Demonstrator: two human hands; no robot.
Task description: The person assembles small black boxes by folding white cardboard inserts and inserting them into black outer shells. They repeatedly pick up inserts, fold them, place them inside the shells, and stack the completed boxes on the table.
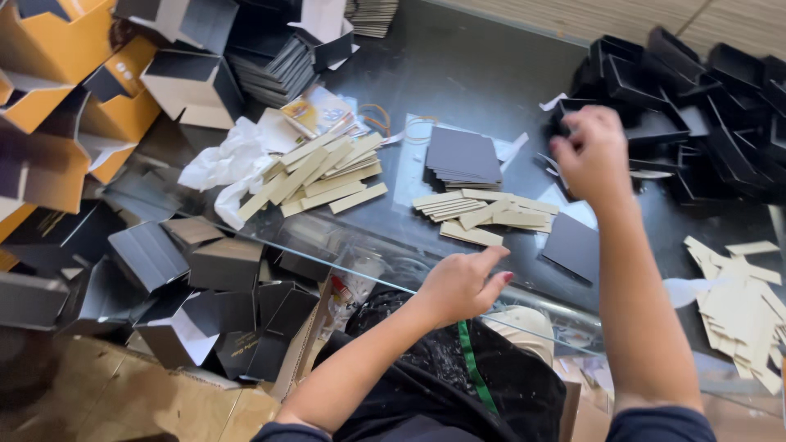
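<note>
My left hand [461, 282] hovers at the glass table's near edge [327, 250], fingers loosely curled and apart, holding nothing, just below a fan of beige card strips [483, 213]. My right hand [594, 155] reaches far right toward a heap of folded black box trays [696, 106]; its fingers are bent, and whether they grip anything is unclear. A stack of dark grey card squares [463, 155] lies behind the strips, and a single dark card [573, 245] lies by my right forearm.
A second pile of beige strips [323, 176] and crumpled white paper [225, 164] lie left of centre. Black and orange boxes [90, 106] crowd the left side, more black boxes [205, 295] sit below the table edge. Loose beige strips [741, 303] lie at right.
</note>
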